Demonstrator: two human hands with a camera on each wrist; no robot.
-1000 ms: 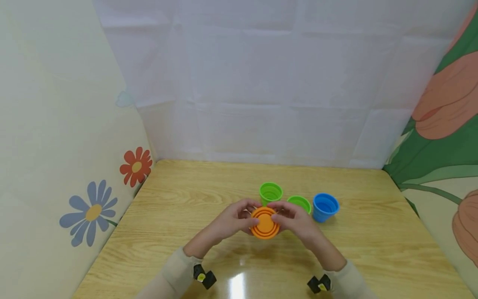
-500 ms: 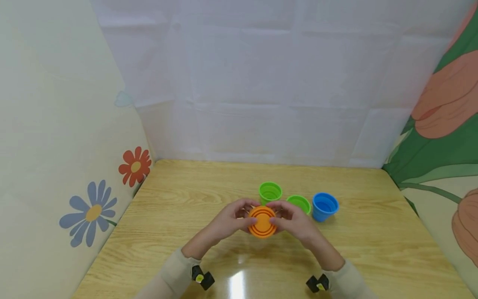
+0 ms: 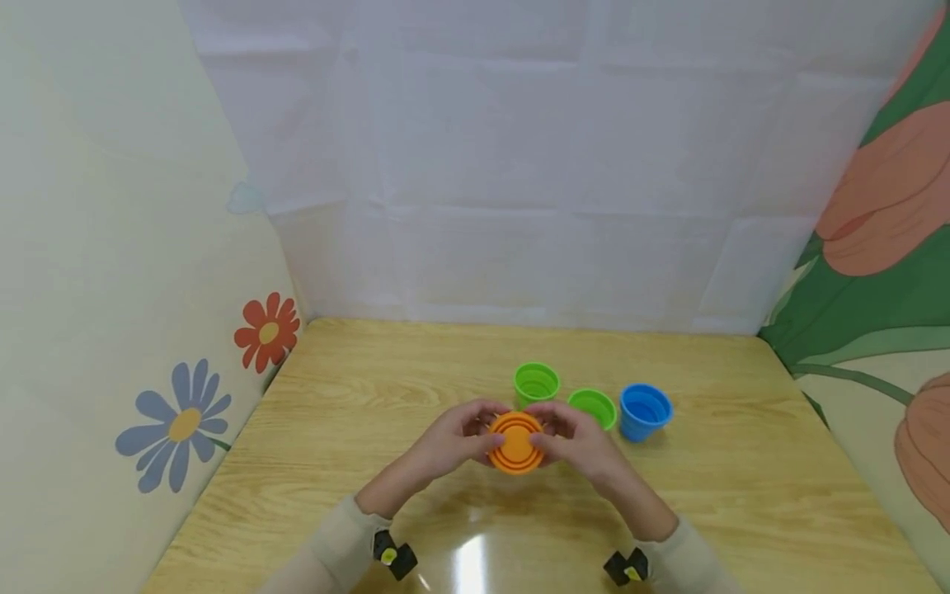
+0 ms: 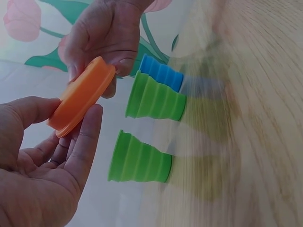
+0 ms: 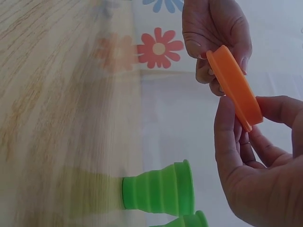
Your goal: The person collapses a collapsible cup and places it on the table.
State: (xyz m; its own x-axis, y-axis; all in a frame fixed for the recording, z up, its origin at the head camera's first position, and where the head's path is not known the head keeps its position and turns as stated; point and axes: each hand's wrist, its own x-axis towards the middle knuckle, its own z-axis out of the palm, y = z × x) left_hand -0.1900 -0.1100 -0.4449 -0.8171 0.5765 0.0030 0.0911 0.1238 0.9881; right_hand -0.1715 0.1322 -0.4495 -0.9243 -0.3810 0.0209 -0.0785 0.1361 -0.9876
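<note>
An orange collapsible cup (image 3: 516,444), folded flat into a ringed disc, is held above the table between both hands. My left hand (image 3: 454,439) pinches its left side, thumb on the ringed face and fingers behind. From the opposite side my right hand (image 3: 582,441) pinches it in the same way. In the left wrist view the folded cup (image 4: 83,97) is tilted and raised off the table. Beyond the hands stand two extended green cups, one green cup (image 3: 536,383) behind the disc and another green cup (image 3: 594,408) by the right hand.
A blue extended cup (image 3: 646,410) stands at the right of the green ones, its mouth up. The wooden table (image 3: 356,371) ends at a white cloth (image 3: 490,206) at the back. Flower-printed panels (image 3: 185,425) flank both sides.
Both hands and the orange cup have shifted slightly to the left, the grip staying much the same. The green and blue cups stay where they were.
</note>
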